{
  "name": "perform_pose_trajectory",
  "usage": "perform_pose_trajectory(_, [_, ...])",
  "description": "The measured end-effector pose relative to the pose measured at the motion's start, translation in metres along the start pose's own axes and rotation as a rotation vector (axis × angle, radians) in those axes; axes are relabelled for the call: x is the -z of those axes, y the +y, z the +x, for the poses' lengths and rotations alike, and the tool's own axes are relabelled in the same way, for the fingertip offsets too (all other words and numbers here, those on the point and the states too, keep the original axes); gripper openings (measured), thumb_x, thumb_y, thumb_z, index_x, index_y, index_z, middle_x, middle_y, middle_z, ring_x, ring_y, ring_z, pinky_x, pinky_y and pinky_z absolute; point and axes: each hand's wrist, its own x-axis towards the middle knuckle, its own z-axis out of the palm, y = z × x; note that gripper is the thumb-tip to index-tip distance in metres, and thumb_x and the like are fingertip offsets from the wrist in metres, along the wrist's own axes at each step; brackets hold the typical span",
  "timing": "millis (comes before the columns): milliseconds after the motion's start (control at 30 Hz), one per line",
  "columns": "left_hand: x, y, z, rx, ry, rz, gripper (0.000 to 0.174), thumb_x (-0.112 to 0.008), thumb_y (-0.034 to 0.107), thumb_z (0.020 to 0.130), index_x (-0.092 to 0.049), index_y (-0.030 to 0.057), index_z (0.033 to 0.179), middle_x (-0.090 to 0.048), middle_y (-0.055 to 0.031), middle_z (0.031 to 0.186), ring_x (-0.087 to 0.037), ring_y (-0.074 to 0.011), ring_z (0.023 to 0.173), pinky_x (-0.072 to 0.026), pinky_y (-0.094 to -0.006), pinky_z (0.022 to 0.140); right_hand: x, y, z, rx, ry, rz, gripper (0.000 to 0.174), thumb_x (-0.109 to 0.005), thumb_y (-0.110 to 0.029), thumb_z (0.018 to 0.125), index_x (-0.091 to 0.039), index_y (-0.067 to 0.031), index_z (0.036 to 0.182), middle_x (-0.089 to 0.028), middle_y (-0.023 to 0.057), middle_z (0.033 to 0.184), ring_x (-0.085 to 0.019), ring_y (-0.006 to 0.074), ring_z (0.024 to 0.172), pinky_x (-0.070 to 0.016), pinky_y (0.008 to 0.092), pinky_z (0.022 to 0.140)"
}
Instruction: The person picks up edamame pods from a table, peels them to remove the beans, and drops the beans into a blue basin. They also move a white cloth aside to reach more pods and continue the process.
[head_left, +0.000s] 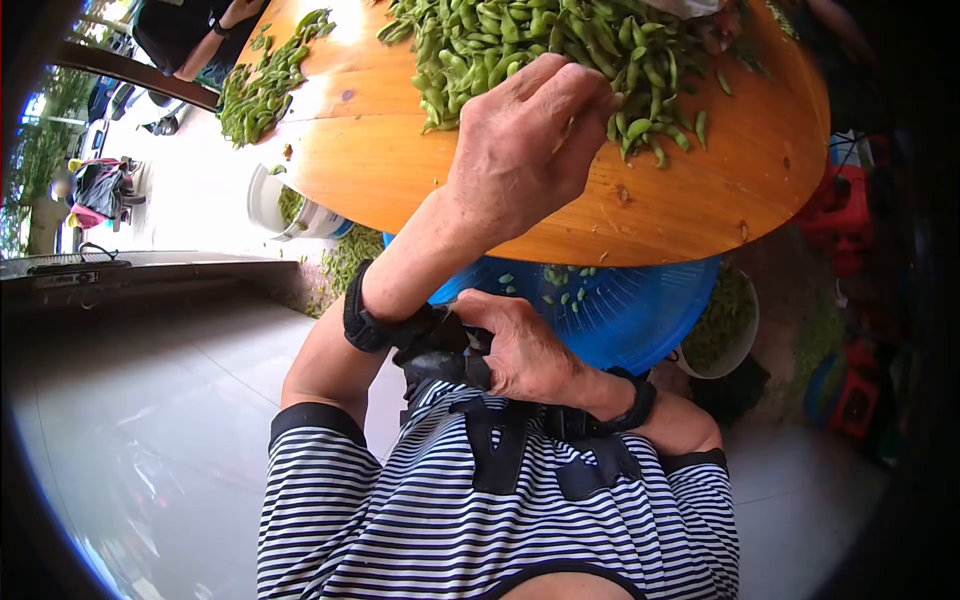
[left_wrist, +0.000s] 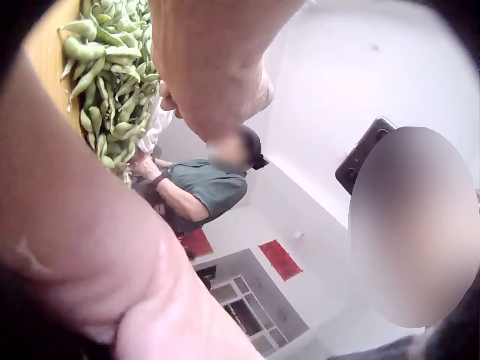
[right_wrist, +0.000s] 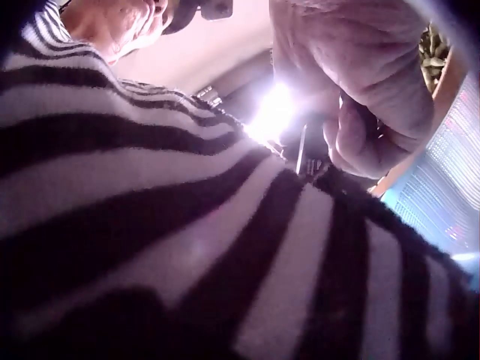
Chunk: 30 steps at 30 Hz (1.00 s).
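Observation:
My left hand is raised over the near edge of the wooden table, fingers curled in toward the thumb, with nothing visible between them. Just beyond it lies a heap of green soybean pods, which the hand partly overlaps in the head view. Lower down, close to my chest, my right hand grips the black wrist camera mount strapped to my left forearm. Its curled fingers show from close up in the right wrist view, beside the striped shirt. Part of the mount is hidden behind this hand.
A blue basin with some shelled beans stands under the table edge. White buckets of pods flank it, one left and one right. A smaller pod pile lies at the table's left. Another person is across the table.

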Motion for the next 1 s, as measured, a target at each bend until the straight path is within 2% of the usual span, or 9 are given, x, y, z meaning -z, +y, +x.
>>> perform_pose_trajectory(100, [0.008, 0.002, -0.007, 0.013, -0.05, 0.001, 0.006, -0.065, 0.001, 0.085, -0.064, -0.0011, 0.091, -0.061, -0.0056, 0.07, -0.056, -0.0115, 0.057, -0.0456, -0.0233, 0.053, 0.013, -0.001, -0.001, -0.065, -0.192, -0.077, 0.035, -0.071, -0.014, 0.074, -0.063, 0.0011, 0.105, -0.06, 0.0192, 0.087, -0.061, 0.0375, 0.08, -0.0491, 0.0395, 0.07])
perform_pose_trajectory(200, [0.025, 0.01, -0.014, 0.785, -0.115, -0.607, 0.011, -0.061, 0.011, 0.093, -0.063, 0.0001, 0.093, -0.063, -0.0014, 0.074, -0.054, -0.006, 0.06, -0.0449, -0.0226, 0.053, 0.033, 0.003, -0.012, -0.066, -0.205, -0.198, 0.033, -0.071, -0.017, 0.075, -0.064, 0.0001, 0.102, -0.059, 0.0186, 0.084, -0.06, 0.0385, 0.077, -0.0484, 0.0416, 0.068])
perform_pose_trajectory(267, [0.043, 0.001, -0.021, 0.874, -0.109, -0.722, 0.017, -0.059, 0.016, 0.096, -0.063, 0.0003, 0.094, -0.062, -0.0001, 0.074, -0.053, -0.0056, 0.061, -0.0439, -0.0206, 0.054, 0.054, -0.015, -0.02, -0.075, -0.167, -0.218, 0.037, -0.071, -0.027, 0.081, -0.065, -0.0015, 0.106, -0.062, 0.019, 0.087, -0.063, 0.036, 0.078, -0.0494, 0.0413, 0.068])
perform_pose_trajectory(400, [0.074, -0.01, -0.038, 0.966, -0.296, -0.495, 0.015, -0.06, 0.011, 0.094, -0.063, -0.0015, 0.1, -0.063, -0.0034, 0.081, -0.057, -0.008, 0.067, -0.0472, -0.0213, 0.063, 0.102, -0.037, -0.046, -0.139, -0.006, -0.242, 0.035, -0.07, -0.023, 0.085, -0.062, 0.0, 0.11, -0.064, 0.0172, 0.087, -0.063, 0.025, 0.073, -0.049, 0.0343, 0.066])
perform_pose_trajectory(533, [0.064, -0.013, -0.05, 0.538, -0.417, -0.051, 0.023, -0.054, -0.01, 0.085, -0.064, 0.0, 0.103, -0.063, -0.0085, 0.083, -0.063, -0.0156, 0.075, -0.0509, -0.0245, 0.063, 0.131, -0.05, -0.068, -0.167, 0.164, -0.396, 0.025, -0.064, -0.01, 0.085, -0.061, 0.0011, 0.107, -0.059, 0.0156, 0.077, -0.059, 0.0233, 0.066, -0.0472, 0.0318, 0.064])
perform_pose_trajectory(633, [0.047, -0.015, -0.045, 0.313, -0.414, 0.171, 0.03, -0.058, -0.01, 0.079, -0.066, 0.0043, 0.105, -0.06, -0.0099, 0.09, -0.063, -0.0223, 0.081, -0.0516, -0.028, 0.066, 0.129, -0.058, -0.063, -0.178, 0.355, -0.442, 0.026, -0.06, -0.002, 0.078, -0.062, 0.0016, 0.104, -0.057, 0.0145, 0.074, -0.056, 0.0248, 0.063, -0.0459, 0.031, 0.062])
perform_pose_trajectory(700, [0.038, -0.026, -0.038, -0.058, -0.495, 0.489, 0.032, -0.061, -0.001, 0.075, -0.066, 0.0056, 0.106, -0.053, -0.0093, 0.096, -0.058, -0.0258, 0.087, -0.0512, -0.0339, 0.07, 0.128, -0.06, -0.062, -0.139, 0.353, -0.489, 0.029, -0.059, 0.0, 0.075, -0.063, 0.0016, 0.103, -0.057, 0.0141, 0.073, -0.056, 0.0253, 0.063, -0.0452, 0.0302, 0.062])
perform_pose_trajectory(833, [0.031, -0.035, -0.028, -0.11, -0.656, 0.526, 0.032, -0.059, 0.011, 0.077, -0.064, 0.0017, 0.108, -0.047, -0.0094, 0.094, -0.052, -0.026, 0.091, -0.049, -0.0377, 0.071, 0.126, -0.059, -0.053, -0.114, 0.389, -0.529, 0.033, -0.056, 0.002, 0.068, -0.063, 0.002, 0.1, -0.056, 0.0128, 0.073, -0.055, 0.0242, 0.062, -0.044, 0.0288, 0.061])
perform_pose_trajectory(1000, [0.028, -0.032, -0.029, 0.108, -0.449, 0.266, 0.025, -0.064, 0.002, 0.077, -0.066, 0.0063, 0.102, -0.053, -0.0104, 0.101, -0.061, -0.0272, 0.08, -0.0518, -0.0386, 0.066, 0.117, -0.053, -0.051, -0.146, 0.577, -0.478, 0.021, -0.056, 0.002, 0.074, -0.06, 0.0029, 0.094, -0.058, 0.0109, 0.071, -0.056, 0.0184, 0.063, -0.045, 0.0286, 0.061])
